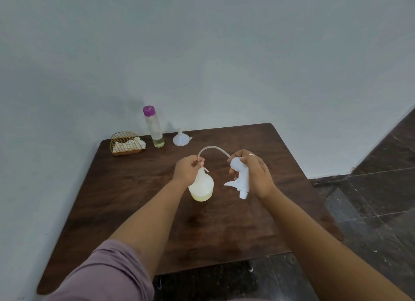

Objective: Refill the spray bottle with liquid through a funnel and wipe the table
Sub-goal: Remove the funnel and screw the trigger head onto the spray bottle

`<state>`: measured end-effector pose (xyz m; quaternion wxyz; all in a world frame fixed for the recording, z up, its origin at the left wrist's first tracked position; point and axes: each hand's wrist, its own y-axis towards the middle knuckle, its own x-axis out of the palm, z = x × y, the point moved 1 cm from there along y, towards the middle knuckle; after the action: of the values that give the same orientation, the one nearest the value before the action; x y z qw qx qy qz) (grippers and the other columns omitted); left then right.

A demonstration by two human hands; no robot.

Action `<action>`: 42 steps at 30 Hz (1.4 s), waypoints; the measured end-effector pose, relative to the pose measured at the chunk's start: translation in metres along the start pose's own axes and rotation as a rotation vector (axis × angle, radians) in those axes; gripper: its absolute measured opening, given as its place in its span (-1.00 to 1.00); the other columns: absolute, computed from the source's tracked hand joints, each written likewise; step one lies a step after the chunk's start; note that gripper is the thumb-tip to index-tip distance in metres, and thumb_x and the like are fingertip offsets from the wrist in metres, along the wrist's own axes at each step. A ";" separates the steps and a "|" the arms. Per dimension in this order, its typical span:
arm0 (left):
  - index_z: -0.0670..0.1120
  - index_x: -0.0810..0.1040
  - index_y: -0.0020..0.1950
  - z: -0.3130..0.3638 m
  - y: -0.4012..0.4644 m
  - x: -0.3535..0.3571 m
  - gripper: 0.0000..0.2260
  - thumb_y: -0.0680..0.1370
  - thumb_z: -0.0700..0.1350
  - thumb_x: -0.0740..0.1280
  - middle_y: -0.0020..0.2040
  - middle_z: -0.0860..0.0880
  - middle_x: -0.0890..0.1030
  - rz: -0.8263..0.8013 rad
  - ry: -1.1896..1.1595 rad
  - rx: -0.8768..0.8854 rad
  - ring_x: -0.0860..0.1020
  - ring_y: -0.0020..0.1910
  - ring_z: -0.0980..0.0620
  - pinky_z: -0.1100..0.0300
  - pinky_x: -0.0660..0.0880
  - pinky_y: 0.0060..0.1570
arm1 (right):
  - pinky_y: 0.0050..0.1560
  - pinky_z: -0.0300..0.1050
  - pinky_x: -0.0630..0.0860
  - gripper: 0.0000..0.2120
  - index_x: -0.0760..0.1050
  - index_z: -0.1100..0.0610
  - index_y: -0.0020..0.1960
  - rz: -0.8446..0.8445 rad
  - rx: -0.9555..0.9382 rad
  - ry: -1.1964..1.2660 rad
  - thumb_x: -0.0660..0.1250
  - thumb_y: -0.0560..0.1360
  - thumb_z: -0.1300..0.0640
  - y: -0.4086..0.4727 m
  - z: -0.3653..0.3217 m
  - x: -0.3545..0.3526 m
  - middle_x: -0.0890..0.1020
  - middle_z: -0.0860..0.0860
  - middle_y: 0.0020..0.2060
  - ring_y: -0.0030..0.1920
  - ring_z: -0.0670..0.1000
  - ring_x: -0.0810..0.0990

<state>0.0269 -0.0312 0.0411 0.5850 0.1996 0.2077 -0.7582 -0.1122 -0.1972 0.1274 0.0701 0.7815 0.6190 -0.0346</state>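
Sprayer head (pixel 241 179) gripped in right hand (pixel 253 175).

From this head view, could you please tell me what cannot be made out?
- Neck of the translucent spray bottle: covered by the left hand.
- Lower end of the clear dip tube: hidden in that hand.
- White paper in the gold wire holder: too small to identify.

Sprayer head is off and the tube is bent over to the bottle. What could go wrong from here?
1. The dip tube is bowed between the left hand and the spray head in the right hand; it may kink or flick drops.
2. The spray bottle looks steadied only at its neck, so a tug could tip it.
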 end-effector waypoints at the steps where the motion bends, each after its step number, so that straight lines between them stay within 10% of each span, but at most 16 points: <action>1: -0.11 0.63 0.13 -0.002 0.001 0.000 -0.83 0.60 -0.22 0.29 0.11 -0.03 0.66 -0.001 0.032 0.003 0.58 0.11 0.00 0.12 0.51 0.15 | -0.26 -0.11 0.50 -0.58 0.53 0.15 -0.17 -0.004 0.007 -0.010 0.09 0.35 -0.15 0.001 0.001 0.001 0.58 0.03 -0.32 -0.28 -0.01 0.54; 14: -0.12 0.54 0.07 0.006 -0.008 -0.015 -0.87 0.63 -0.27 0.21 -0.03 0.00 0.58 0.141 0.050 0.100 0.61 -0.09 0.04 0.37 0.51 -0.21 | -0.25 -0.15 0.49 -0.67 0.51 0.10 -0.16 0.001 0.037 -0.031 0.06 0.40 -0.07 0.010 -0.013 0.005 0.59 0.04 -0.27 -0.23 0.02 0.55; 24: -0.08 0.62 0.13 -0.011 -0.008 -0.006 -0.83 0.59 -0.22 0.30 0.14 -0.04 0.64 0.075 0.205 0.077 0.56 0.10 0.00 0.15 0.52 0.11 | -0.28 -0.14 0.49 -0.68 0.53 0.05 -0.20 -0.035 0.039 -0.080 0.04 0.42 -0.06 0.007 -0.010 0.005 0.59 0.01 -0.32 -0.27 0.01 0.56; 30: 0.02 0.20 0.55 -0.004 -0.016 -0.007 -0.42 0.59 -0.19 0.33 0.37 -0.02 0.48 0.026 0.102 0.093 0.53 0.24 0.00 0.08 0.47 0.27 | -0.12 -0.07 0.50 -0.71 0.45 0.13 -0.25 -0.311 0.181 -0.455 0.10 0.46 -0.04 0.015 -0.020 0.002 0.59 0.03 -0.24 -0.20 0.01 0.55; 35: -0.03 0.32 0.49 0.006 -0.015 -0.017 -0.41 0.51 -0.44 0.20 0.39 -0.04 0.46 -0.061 0.017 0.111 0.45 0.33 -0.02 0.18 0.42 0.22 | -0.41 -0.22 0.40 -0.75 0.42 0.20 -0.36 -0.459 0.375 -0.507 0.17 0.40 0.07 0.040 -0.046 0.013 0.58 0.10 -0.36 -0.38 0.01 0.52; 40: -0.02 0.37 0.44 -0.019 -0.013 -0.012 -0.50 0.52 -0.25 0.36 0.37 -0.03 0.49 -0.231 0.178 -0.031 0.48 0.31 -0.04 0.08 0.46 0.25 | -0.32 -0.17 0.49 -0.62 0.40 0.20 0.06 -0.508 0.294 -0.957 0.48 0.37 0.11 0.067 -0.072 0.039 0.55 0.07 -0.15 -0.18 0.06 0.56; 42: 0.01 0.42 0.38 -0.024 -0.013 -0.008 -0.59 0.55 -0.11 0.37 0.33 0.01 0.53 -0.203 0.215 -0.017 0.51 0.25 -0.02 0.12 0.47 0.17 | -0.36 -0.22 0.41 -0.71 0.40 0.18 -0.10 -0.498 0.157 -1.195 0.50 0.38 0.15 0.078 -0.074 0.056 0.47 0.00 -0.27 -0.18 0.05 0.53</action>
<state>0.0172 -0.0087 0.0262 0.4814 0.2524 0.2948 -0.7859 -0.0262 -0.1497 0.1982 0.3349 0.4636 0.6317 -0.5233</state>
